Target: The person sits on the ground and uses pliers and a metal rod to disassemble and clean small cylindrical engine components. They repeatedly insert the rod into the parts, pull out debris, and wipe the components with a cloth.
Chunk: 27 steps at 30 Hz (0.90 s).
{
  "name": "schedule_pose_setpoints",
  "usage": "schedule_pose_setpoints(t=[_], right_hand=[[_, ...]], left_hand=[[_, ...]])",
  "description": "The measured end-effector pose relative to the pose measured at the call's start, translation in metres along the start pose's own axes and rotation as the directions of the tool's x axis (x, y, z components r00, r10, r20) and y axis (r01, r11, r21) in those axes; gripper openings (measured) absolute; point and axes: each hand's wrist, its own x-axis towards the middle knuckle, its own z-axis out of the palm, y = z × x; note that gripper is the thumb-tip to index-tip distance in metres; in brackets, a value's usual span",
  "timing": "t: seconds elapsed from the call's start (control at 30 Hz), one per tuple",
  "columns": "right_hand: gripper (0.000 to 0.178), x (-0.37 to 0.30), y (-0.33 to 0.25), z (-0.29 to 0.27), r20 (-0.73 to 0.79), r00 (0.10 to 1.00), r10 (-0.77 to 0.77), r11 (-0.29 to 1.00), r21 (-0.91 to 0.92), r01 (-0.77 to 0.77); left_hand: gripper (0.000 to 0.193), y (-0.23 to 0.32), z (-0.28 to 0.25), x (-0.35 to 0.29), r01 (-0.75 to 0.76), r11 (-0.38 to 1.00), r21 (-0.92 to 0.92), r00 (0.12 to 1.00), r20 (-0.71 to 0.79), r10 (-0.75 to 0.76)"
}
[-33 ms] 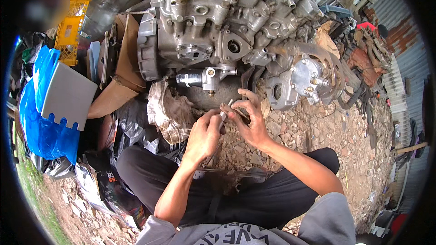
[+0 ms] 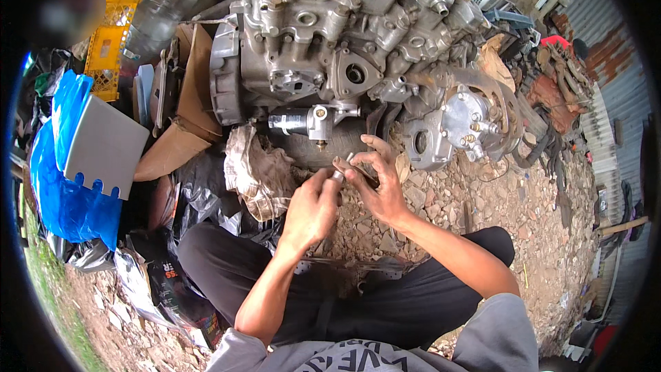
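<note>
Left hand [image 2: 315,207] and right hand [image 2: 379,182] meet at a small metal piece [image 2: 337,176] below an engine block

A person sits with legs folded in dark trousers [image 2: 224,269], both forearms reaching forward from grey sleeves. The left hand is curled closed around the small metal piece, which shows as a short pale cylinder at its thumb and forefinger. The right hand is narrow: its thumb and forefinger come together at the upper end of the piece, by a thin light rod [image 2: 350,156], while other fingers are bent and spread apart. Whether the right fingertips grip the rod or only touch it, I cannot tell. The piece is in the air between the hands, over stony ground [image 2: 551,248].

Just beyond the hands is a black cylinder [image 2: 288,124] joined to a metal housing [image 2: 319,121], below the large engine block [image 2: 303,21]. A crumpled, stained cloth [image 2: 251,172] lies near the left hand. To the right of the housing is a metal casting with a round cover [image 2: 463,118] and brass-coloured fittings.

At the left are an open cardboard box [image 2: 184,127], a yellow crate [image 2: 107,48], a clear plastic bottle [image 2: 165,7] and a grey panel [image 2: 107,145] with a notched edge, partly wrapped in blue plastic [image 2: 55,193]. Corrugated metal sheeting [image 2: 613,69] stands at the far right.
</note>
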Motion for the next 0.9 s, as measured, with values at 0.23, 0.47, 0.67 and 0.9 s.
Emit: schedule_pose_setpoints(t=[0.23,0.47,0.67,0.9], right_hand=[[0.021,0.008,-0.008,-0.001,0.066,0.998,0.005,0.997,0.073,-0.010],[0.026,0.014,-0.021,0.002,0.094,0.993,0.076,0.984,0.152,-0.090],[0.018,0.021,-0.016,0.006,0.073,0.994,-0.081,0.986,-0.142,0.091],[0.016,0.022,-0.020,0.006,0.015,0.991,-0.129,0.989,0.078,0.128]], left_hand=[[0.047,-0.002,-0.006,-0.002,-0.065,0.998,-0.020,0.998,0.012,0.065],[0.051,-0.002,-0.010,-0.002,-0.029,0.999,-0.033,0.999,0.040,0.030],[0.048,-0.003,0.000,-0.007,-0.022,0.999,-0.045,0.996,0.084,0.026],[0.045,0.000,-0.006,-0.008,-0.107,0.992,-0.064,0.993,0.046,0.110]])
